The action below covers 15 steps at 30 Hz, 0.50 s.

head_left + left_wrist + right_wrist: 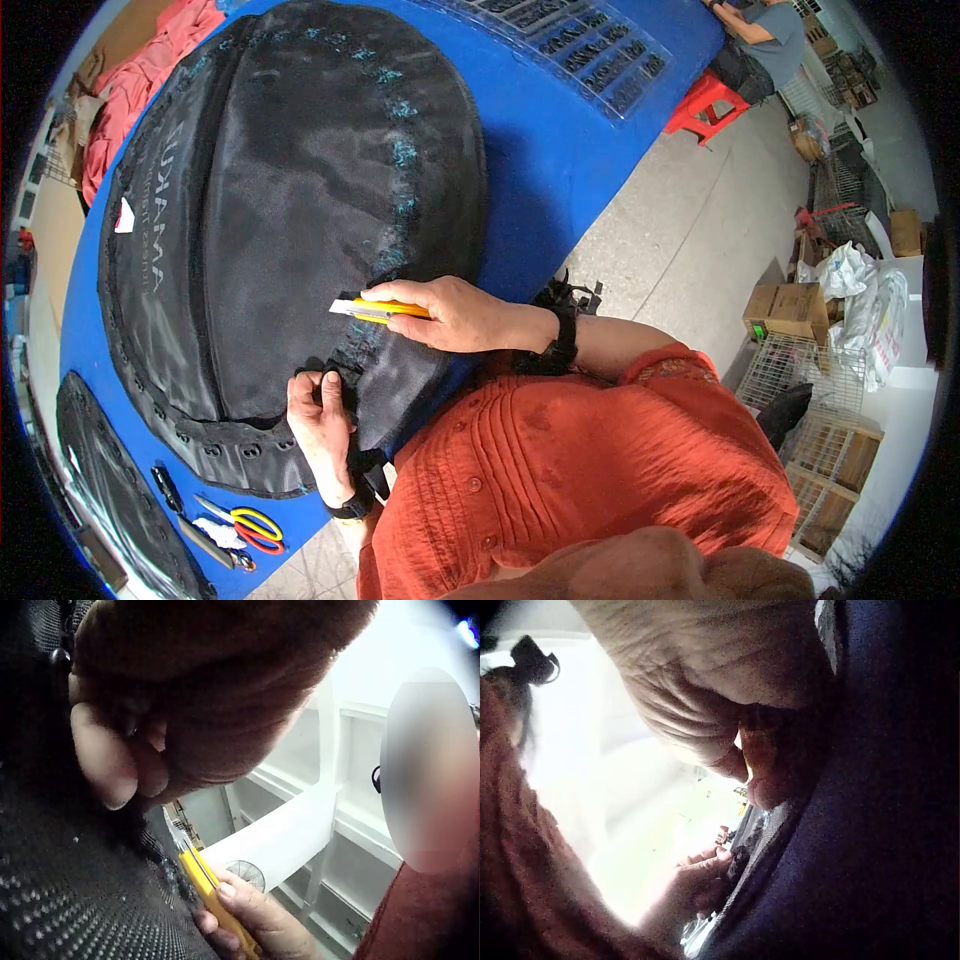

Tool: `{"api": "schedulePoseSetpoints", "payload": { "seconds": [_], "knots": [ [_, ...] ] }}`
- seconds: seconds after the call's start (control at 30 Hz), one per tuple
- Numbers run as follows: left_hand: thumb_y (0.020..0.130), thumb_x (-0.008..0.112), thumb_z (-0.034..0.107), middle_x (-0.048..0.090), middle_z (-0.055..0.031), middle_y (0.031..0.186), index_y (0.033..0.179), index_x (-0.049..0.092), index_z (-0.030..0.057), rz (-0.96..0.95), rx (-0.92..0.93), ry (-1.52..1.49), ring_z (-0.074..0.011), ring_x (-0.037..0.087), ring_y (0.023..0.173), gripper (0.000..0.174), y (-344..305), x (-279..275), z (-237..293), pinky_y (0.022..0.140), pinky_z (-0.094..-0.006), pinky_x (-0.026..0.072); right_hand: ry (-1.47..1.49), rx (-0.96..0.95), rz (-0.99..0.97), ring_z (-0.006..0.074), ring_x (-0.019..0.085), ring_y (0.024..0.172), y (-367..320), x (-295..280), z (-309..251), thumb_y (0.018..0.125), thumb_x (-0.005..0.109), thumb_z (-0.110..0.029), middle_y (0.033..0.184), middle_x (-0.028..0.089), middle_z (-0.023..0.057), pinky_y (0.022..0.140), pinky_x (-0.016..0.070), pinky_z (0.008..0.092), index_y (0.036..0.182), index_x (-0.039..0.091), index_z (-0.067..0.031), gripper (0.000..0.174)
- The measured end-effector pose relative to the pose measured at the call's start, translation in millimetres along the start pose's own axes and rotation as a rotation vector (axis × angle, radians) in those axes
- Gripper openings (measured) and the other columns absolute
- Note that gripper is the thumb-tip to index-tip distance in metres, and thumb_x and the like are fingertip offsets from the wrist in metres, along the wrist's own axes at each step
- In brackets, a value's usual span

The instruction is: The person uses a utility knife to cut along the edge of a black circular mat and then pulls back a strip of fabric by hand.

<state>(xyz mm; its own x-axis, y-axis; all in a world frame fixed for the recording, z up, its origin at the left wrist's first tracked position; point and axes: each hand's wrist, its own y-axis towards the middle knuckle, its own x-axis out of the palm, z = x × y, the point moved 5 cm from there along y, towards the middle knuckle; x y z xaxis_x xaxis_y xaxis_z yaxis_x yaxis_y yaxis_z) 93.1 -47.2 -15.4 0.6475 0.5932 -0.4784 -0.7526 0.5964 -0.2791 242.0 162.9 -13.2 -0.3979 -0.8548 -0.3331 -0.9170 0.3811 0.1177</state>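
Observation:
A large black oval fabric piece [290, 180] with teal marks along one side lies on the blue table. My right hand [460, 318] grips a yellow utility knife [405, 308], its blade over the fabric near the marked edge; the knife [214, 900] also shows in the left wrist view. Just below the blade, my left hand [322, 425] pinches a bunched black bit of the fabric's edge between thumb and fingers. In the right wrist view, my left hand [690, 889] is at the dark fabric edge.
Scissors [255, 528] and a black-handled tool [190, 515] lie at the table's near left, beside another black piece [115, 480]. A compartment tray [590, 50] sits at the far edge. Beyond are a red stool [708, 105] and a seated person [765, 45].

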Motion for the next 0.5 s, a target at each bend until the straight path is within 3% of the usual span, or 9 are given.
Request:
{"api": "schedulePoseSetpoints", "payload": {
  "seconds": [0.17, 0.27, 0.33, 0.47, 0.5],
  "knots": [
    [0.105, 0.068, 0.018, 0.053, -0.0006, 0.080, 0.094, 0.059, 0.0037, -0.006, -0.047, -0.053, -0.0071, 0.047, 0.049, 0.020, 0, 0, -6, 0.041, -0.0254, 0.0406, -0.009, -0.004, 0.006, 0.0399, 0.075, 0.097, 0, 1, 3, 0.100, 0.066, -0.020, 0.111, 0.075, 0.0220, 0.079, 0.0586, 0.0458, 0.143, 0.058, -0.0095, 0.045],
    [0.105, 0.068, 0.018, 0.052, -0.0007, 0.076, 0.094, 0.059, 0.0041, -0.027, 0.009, -0.092, -0.0069, 0.047, 0.048, 0.020, 1, -1, -10, 0.041, -0.0249, 0.0408, -0.027, 0.064, -0.059, 0.0232, 0.078, 0.092, -1, 0, 1, 0.105, 0.063, -0.019, 0.114, 0.076, 0.0142, 0.083, 0.0586, 0.0348, 0.149, 0.054, -0.0114, 0.046],
    [0.105, 0.068, 0.016, 0.054, -0.0005, 0.072, 0.100, 0.061, 0.0046, -0.042, -0.004, -0.115, -0.0066, 0.049, 0.049, 0.014, -1, 0, -6, 0.041, -0.0251, 0.0407, 0.026, 0.110, -0.051, 0.0095, 0.068, 0.074, -2, 0, 1, 0.106, 0.063, -0.021, 0.095, 0.073, 0.0042, 0.069, 0.0570, 0.0304, 0.149, 0.056, -0.0127, 0.045],
    [0.106, 0.063, 0.015, 0.058, 0.0012, 0.070, 0.109, 0.064, 0.0046, -0.031, -0.043, -0.162, -0.0068, 0.050, 0.053, 0.011, -7, -1, -5, 0.047, -0.0265, 0.0407, 0.067, 0.119, -0.011, 0.0063, 0.064, 0.073, 0, 2, 6, 0.107, 0.064, -0.022, 0.094, 0.072, -0.0004, 0.065, 0.0565, 0.0264, 0.151, 0.056, -0.0160, 0.045],
    [0.106, 0.063, 0.012, 0.060, -0.0009, 0.071, 0.116, 0.063, 0.0041, -0.044, -0.053, -0.232, -0.0079, 0.054, 0.056, 0.012, -9, -2, -8, 0.051, -0.0260, 0.0454, 0.093, 0.158, -0.012, 0.0055, 0.063, 0.072, -1, 4, 9, 0.107, 0.064, -0.023, 0.094, 0.071, -0.0009, 0.064, 0.0560, 0.0249, 0.152, 0.056, -0.0170, 0.046]
  ]
}}
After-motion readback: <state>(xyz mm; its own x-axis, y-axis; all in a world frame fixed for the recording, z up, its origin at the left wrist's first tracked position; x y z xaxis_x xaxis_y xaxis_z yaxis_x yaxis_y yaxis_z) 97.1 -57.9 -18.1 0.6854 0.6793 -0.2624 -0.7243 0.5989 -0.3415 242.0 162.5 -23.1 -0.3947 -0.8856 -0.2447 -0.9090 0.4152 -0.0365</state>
